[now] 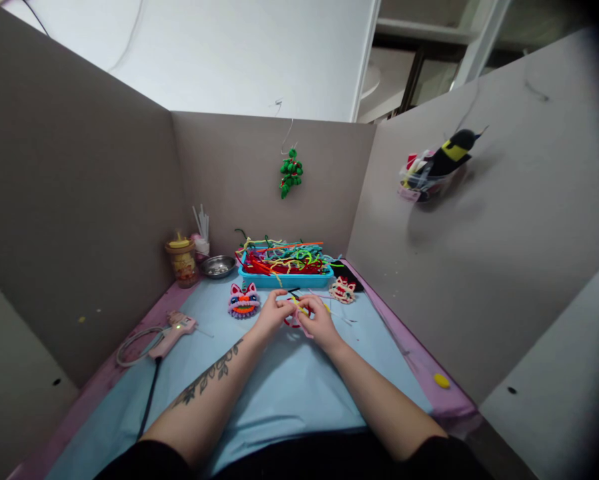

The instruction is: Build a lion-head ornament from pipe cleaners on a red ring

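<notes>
My left hand point(273, 315) and my right hand point(321, 325) meet over the middle of the table, fingers pinched together. Between them is a small pipe-cleaner piece point(292, 322) with red, yellow and pink parts; my fingers cover much of it. Left of my left hand lies a purple and orange lion-like face point(244, 301) made of pipe cleaners. A cream and red face point(343, 290) of the same kind lies beyond my right hand. Thin loose strands point(342, 318) lie just right of my right hand.
A blue tray point(285, 281) heaped with coloured pipe cleaners stands behind my hands. At left are a pink glue gun point(172, 335) with a lit light and cable, a metal bowl point(218, 267) and a lidded cup point(183, 263). Grey partitions point(219, 180) enclose the table. A yellow oval point(441, 381) lies right.
</notes>
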### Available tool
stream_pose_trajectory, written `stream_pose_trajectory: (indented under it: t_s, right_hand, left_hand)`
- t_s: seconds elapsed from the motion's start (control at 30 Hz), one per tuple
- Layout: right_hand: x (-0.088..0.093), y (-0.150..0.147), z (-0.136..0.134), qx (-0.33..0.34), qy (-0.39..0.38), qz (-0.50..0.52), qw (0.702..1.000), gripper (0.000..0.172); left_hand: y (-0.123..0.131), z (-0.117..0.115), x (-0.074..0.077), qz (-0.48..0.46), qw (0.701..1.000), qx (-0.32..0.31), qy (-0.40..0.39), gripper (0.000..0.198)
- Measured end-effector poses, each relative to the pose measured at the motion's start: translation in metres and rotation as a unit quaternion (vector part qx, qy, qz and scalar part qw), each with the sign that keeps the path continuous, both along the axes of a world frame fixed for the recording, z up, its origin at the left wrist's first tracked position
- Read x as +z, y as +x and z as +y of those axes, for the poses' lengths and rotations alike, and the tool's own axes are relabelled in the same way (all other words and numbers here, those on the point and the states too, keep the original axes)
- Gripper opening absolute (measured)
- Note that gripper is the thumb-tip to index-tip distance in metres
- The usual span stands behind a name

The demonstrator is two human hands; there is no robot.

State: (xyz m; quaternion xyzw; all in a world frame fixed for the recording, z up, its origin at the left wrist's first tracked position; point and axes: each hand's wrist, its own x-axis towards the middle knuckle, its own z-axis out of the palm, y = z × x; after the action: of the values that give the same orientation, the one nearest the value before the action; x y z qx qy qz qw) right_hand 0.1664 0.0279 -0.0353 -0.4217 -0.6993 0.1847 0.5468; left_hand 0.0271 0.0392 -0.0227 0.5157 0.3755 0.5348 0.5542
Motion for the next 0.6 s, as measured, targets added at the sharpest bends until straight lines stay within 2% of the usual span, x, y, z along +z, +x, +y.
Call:
stream_pose_trajectory:
  t_s: [0.2,0.37,0.6]
  right_hand:
    - [-0.0012,0.0002,0.0003,-0.002,0.008,-0.002,1.000,0.008]
    - [-0.0024,0.0005,-0.0014,-0.011,0.046,-0.011,0.999,0.013]
    - [-0.0011,0.0007,-0.0047,-0.023,0.075,-0.038,0.996,0.009]
  left_hand:
    - [0.0000,-0.0016,0.0022,0.001,1.000,0.000,-0.006,0.051]
    - [0.0005,-0.0022,0.0022,-0.009,1.000,-0.009,-0.012,0.051]
    - [-0.0003,0.0000,-0.0002,-0.005,0.999,0.002,-0.032,0.048]
